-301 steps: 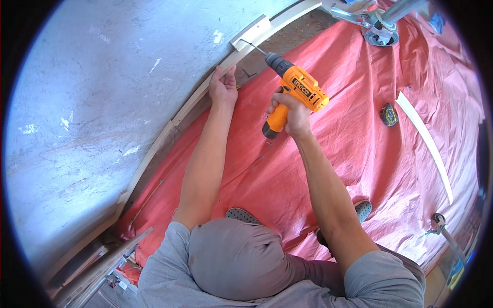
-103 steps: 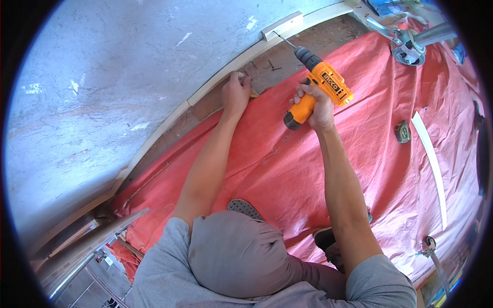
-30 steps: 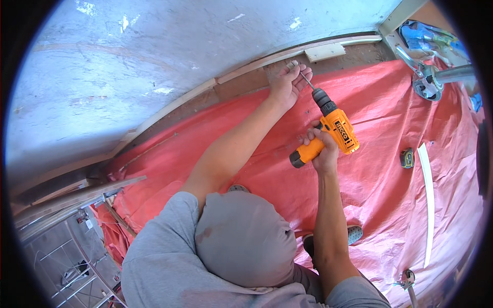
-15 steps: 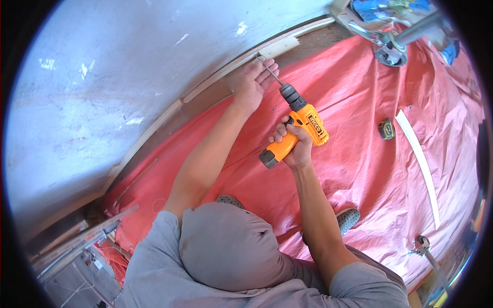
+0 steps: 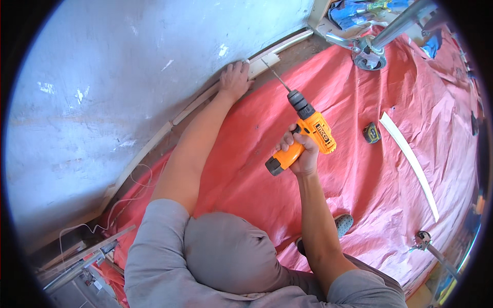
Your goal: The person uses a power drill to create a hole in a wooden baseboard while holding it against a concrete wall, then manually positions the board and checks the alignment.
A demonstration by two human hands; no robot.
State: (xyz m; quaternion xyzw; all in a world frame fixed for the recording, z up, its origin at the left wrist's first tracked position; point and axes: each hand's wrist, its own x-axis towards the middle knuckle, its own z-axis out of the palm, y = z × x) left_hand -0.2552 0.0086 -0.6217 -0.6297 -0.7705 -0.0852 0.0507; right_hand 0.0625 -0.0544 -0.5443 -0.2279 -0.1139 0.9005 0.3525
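Note:
An orange and black cordless drill (image 5: pixel 314 128) is in my right hand (image 5: pixel 303 154), its fingers wrapped round the handle. The long thin bit (image 5: pixel 276 75) points up and left, and its tip is close to a white flat piece (image 5: pixel 264 65) at the foot of the wall. My left hand (image 5: pixel 235 81) is on the white trim strip (image 5: pixel 208 96) along the wall's base, its fingers bent over the top edge and the thumb on the near side. Part of the strip is hidden under that hand.
The pale blue wall panel (image 5: pixel 128 92) rises at the left. Red sheeting (image 5: pixel 246 149) covers the floor. To the right lie a tape measure (image 5: pixel 371 132) and a loose white strip (image 5: pixel 411 163). Metal caster wheels (image 5: pixel 370 59) stand at the back right. A thin white cord (image 5: pixel 123 201) trails at the left.
My left hand has left the drill bit and moved left onto the trim strip. The drill has shifted slightly down and right in view. A thin cord now shows at the left.

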